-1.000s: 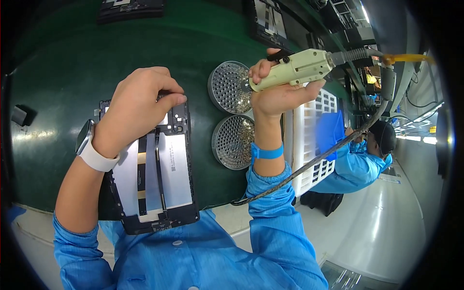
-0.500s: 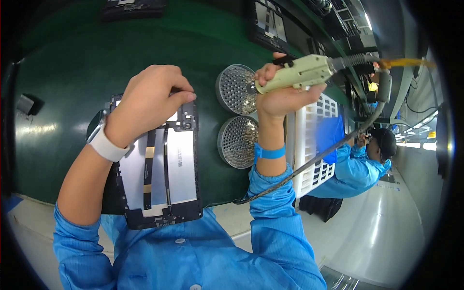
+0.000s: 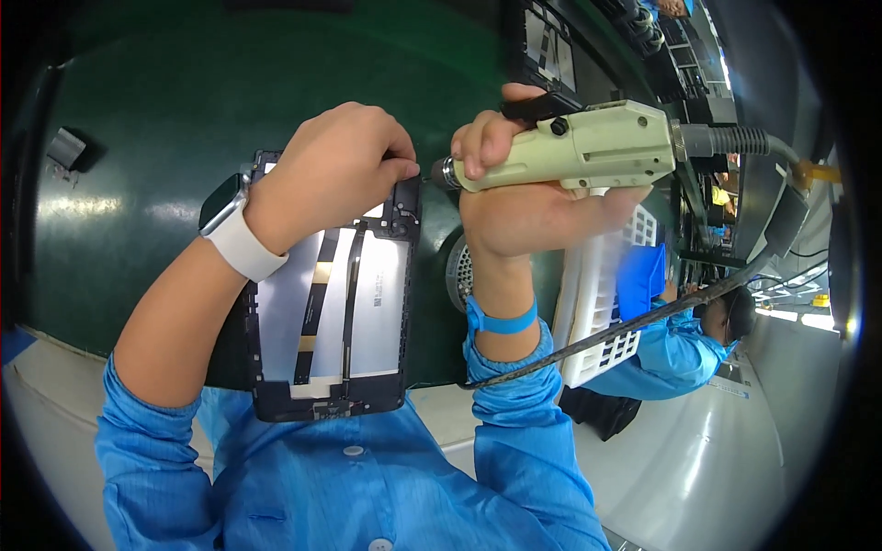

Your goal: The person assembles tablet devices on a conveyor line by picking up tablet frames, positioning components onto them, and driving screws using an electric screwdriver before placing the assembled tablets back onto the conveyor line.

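An opened tablet (image 3: 378, 312) lies in front of me at the table's near edge, its inside up with silver-white panels and dark strips. My left hand (image 3: 344, 170) rests over its top part, thumb and forefinger pinched together at the upper right corner; what they hold, if anything, is hidden. My right hand (image 3: 514, 216) grips a pale green electric screwdriver (image 3: 588, 147), lying sideways with a cable at its right end. Its tip points left, close to my left fingertips. Below the screwdriver, a round perforated screw tray (image 3: 459, 275) shows partly behind my right wrist.
A white slotted basket (image 3: 588, 358) with a blue bin (image 3: 640, 283) stands to the right. The screwdriver's cable (image 3: 634, 321) loops down across my right forearm. Another opened tablet (image 3: 549, 50) lies at the back, a small dark block (image 3: 66, 147) far left. A co-worker (image 3: 680, 354) in blue sits at right.
My right hand has brought the screwdriver leftward from beside the round screw trays to my left fingertips. My left hand stays pinched at the tablet's upper corner. The whole view has shifted somewhat.
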Action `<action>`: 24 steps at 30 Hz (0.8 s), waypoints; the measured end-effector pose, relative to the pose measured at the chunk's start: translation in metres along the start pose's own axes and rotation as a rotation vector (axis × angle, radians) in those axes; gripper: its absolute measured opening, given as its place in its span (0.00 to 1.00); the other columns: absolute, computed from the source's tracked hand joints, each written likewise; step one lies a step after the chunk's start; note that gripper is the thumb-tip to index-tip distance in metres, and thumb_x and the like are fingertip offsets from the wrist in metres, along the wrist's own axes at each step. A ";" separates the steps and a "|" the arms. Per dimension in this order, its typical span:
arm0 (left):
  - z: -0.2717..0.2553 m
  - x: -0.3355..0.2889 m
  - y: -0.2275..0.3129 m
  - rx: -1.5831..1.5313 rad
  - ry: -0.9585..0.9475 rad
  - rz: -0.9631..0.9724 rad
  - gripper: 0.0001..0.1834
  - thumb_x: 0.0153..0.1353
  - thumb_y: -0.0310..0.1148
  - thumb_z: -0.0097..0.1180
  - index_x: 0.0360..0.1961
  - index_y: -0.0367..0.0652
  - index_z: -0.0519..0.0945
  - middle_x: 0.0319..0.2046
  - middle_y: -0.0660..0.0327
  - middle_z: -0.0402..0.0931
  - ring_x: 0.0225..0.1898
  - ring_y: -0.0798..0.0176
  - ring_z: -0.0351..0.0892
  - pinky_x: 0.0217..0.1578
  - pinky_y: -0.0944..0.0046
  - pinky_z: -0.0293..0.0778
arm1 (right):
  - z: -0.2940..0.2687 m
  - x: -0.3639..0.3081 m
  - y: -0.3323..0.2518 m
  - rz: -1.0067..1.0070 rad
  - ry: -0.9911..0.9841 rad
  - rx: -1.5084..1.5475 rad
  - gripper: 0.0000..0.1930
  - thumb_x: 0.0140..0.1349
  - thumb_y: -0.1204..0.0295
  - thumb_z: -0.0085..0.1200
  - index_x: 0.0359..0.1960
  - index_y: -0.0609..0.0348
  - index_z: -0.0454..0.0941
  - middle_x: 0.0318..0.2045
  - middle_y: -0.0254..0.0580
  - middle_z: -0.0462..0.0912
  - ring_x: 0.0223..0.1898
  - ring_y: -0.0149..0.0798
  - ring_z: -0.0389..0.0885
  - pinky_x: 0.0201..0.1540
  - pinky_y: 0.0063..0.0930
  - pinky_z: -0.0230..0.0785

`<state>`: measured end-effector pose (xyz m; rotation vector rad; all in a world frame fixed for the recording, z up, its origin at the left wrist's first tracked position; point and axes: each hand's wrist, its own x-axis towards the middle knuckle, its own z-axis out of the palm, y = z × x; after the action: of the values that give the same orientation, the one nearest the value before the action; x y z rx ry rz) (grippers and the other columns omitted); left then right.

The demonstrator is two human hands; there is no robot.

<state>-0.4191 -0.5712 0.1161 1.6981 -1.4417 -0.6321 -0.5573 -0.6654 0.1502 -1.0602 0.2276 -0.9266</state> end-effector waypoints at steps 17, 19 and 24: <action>0.019 0.005 -0.005 0.060 0.039 0.057 0.07 0.53 0.30 0.63 0.30 0.38 0.86 0.28 0.52 0.81 0.33 0.50 0.81 0.35 0.59 0.76 | -0.020 0.013 0.008 -0.109 -0.148 -0.131 0.63 0.42 0.14 0.13 0.40 0.70 0.74 0.15 0.41 0.69 0.17 0.38 0.65 0.25 0.32 0.61; -0.007 -0.002 0.011 -0.088 0.003 0.104 0.08 0.54 0.29 0.60 0.27 0.32 0.84 0.22 0.44 0.79 0.28 0.42 0.81 0.33 0.52 0.75 | -0.019 0.016 0.014 -0.124 -0.130 -0.153 0.63 0.43 0.14 0.13 0.40 0.70 0.74 0.15 0.41 0.69 0.17 0.38 0.65 0.25 0.32 0.61; -0.011 -0.062 0.013 0.325 0.222 0.430 0.13 0.51 0.35 0.65 0.34 0.38 0.81 0.31 0.54 0.74 0.37 0.50 0.74 0.38 0.57 0.71 | -0.021 0.001 -0.026 -0.192 -0.107 -0.088 0.59 0.50 0.19 0.17 0.43 0.71 0.75 0.15 0.41 0.68 0.17 0.38 0.65 0.28 0.37 0.61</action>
<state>-0.4314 -0.5084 0.1249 1.5597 -1.7389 0.0266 -0.5833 -0.6841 0.1613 -1.2254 0.0793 -1.0362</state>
